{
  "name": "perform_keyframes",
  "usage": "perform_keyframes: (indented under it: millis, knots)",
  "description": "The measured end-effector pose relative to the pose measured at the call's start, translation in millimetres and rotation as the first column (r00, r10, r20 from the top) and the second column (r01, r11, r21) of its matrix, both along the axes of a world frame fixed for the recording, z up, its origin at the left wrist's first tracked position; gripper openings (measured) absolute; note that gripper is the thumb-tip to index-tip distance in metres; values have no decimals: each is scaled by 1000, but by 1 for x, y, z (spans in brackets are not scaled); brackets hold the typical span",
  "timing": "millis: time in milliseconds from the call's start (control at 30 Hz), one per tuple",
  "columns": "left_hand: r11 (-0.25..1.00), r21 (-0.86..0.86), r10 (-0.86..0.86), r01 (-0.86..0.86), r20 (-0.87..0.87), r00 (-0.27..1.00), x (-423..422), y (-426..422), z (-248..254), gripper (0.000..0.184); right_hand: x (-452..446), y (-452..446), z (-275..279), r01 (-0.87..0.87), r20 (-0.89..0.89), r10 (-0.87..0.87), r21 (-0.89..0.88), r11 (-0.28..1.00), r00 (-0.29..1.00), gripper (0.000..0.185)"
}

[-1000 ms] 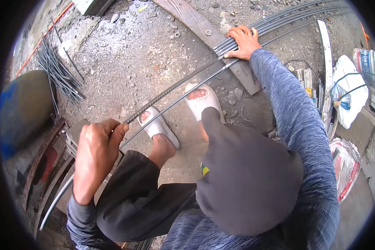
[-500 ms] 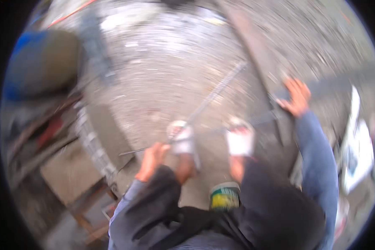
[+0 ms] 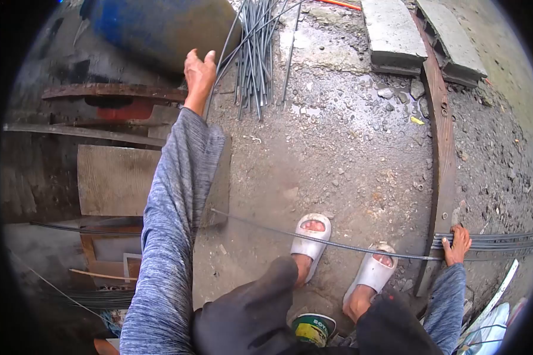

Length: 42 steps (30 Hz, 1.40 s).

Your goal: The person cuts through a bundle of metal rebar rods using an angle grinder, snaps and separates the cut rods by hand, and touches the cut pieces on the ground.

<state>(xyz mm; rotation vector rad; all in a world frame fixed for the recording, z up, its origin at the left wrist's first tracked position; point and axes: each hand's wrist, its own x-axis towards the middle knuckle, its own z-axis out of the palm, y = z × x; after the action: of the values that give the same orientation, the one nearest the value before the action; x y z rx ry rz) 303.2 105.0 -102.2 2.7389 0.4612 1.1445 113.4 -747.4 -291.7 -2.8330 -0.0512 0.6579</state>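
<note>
My left hand (image 3: 200,76) is stretched out at the upper left, fingers apart, beside a pile of cut steel bars (image 3: 256,56) on the ground; nothing shows in its grasp. My right hand (image 3: 458,245) rests with spread fingers at the ends of several long ribbed bars (image 3: 500,238), which lie across a wooden plank (image 3: 441,160). One longer bar (image 3: 331,241) runs from beside my right hand leftward over my white slippers (image 3: 310,239).
A blue and brown drum (image 3: 160,29) stands at the upper left. Concrete blocks (image 3: 395,29) lie at the top right. A plywood piece (image 3: 118,180) is at left, a green and yellow bucket (image 3: 314,329) between my legs, and white sacks (image 3: 485,331) at lower right.
My view has turned left. My left hand has left the long bar it held and now reaches out by the cut pile. My right hand remains at the bar bundle on the plank.
</note>
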Motion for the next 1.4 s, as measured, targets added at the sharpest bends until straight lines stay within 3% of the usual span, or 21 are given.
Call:
perform_keyframes:
  millis: [33, 67, 100, 133, 167, 233, 267, 333, 433, 467, 500, 567, 600, 633, 767, 867, 1200, 1400]
  knots:
    - [957, -290, -21, -4, -83, 996, -8, -34, 12, 36, 2, -2, -1, -10, 14, 10, -2, 1000, 1000, 74]
    - [926, -339, -252, 168, -223, 942, -25, -45, -1, 35, -1, -5, -5, -12, 28, 12, -2, 1000, 1000, 74]
    - [866, -486, -340, 116, -403, 850, -57, -85, -10, 32, -4, -8, -10, -11, 42, 11, 1, 1000, 999, 74]
    - [871, -438, -448, 221, -528, 721, -89, -101, -51, 29, -6, -8, -12, -12, 45, 12, 2, 1000, 999, 74]
    - [800, -547, -567, 247, -557, 606, -142, -152, -63, 23, -5, -9, -13, -16, 47, 16, 3, 1000, 999, 74]
    - [736, -677, -670, 1, -728, 147, -218, -234, -62, 37, -4, -11, -13, -18, 50, 18, 7, 1000, 999, 74]
    - [730, -680, -671, -70, -732, 113, -247, -269, -54, 40, -5, -13, -13, -13, 53, 12, 12, 1000, 999, 73]
    - [521, -822, -831, 230, -427, 358, -328, -287, -118, 35, -6, -13, -10, -24, 59, 23, 20, 1000, 998, 70]
    - [711, -681, -702, 174, -678, 218, -352, -286, -133, 31, -7, -15, -2, -52, 90, 47, 48, 997, 995, 66]
    - [676, -693, -724, 248, -565, 394, -357, -288, -137, 30, -12, -17, 0, -43, 106, 37, 63, 997, 994, 66]
    - [706, -672, -698, 224, -606, 381, -355, -286, -138, 29, -10, -19, -2, -32, 134, 21, 79, 996, 991, 65]
    - [731, -652, -674, 201, -645, 359, -349, -277, -140, 28, -7, -25, -12, -164, 296, 150, 23, 986, 943, 69]
    - [710, -679, -696, 188, -635, 335, -353, -275, -145, 27, -8, 1, 23, -148, 352, 117, 62, 987, 929, 69]
    - [712, -676, -699, 189, -657, 284, -351, -273, -143, 27, -16, 4, 32, -95, 350, 67, 62, 994, 934, 72]
    - [653, -722, -748, 226, -572, 336, -358, -263, -161, 28, -41, -17, 40, -119, 185, 112, 27, 992, 976, 91]
    - [679, -685, -731, 263, -598, 329, -367, -263, -167, 24, -55, -19, 42, -137, 118, 139, -19, 990, 983, 99]
    - [705, -679, -709, 206, -683, 176, -346, -262, -144, 24, -53, 2, 21, -2, 175, 13, -62, 998, 985, 107]
    - [741, -647, -658, 179, -753, 8, -341, -251, -140, 41, -47, -3, 18, -110, 223, 119, -51, 993, 967, 109]
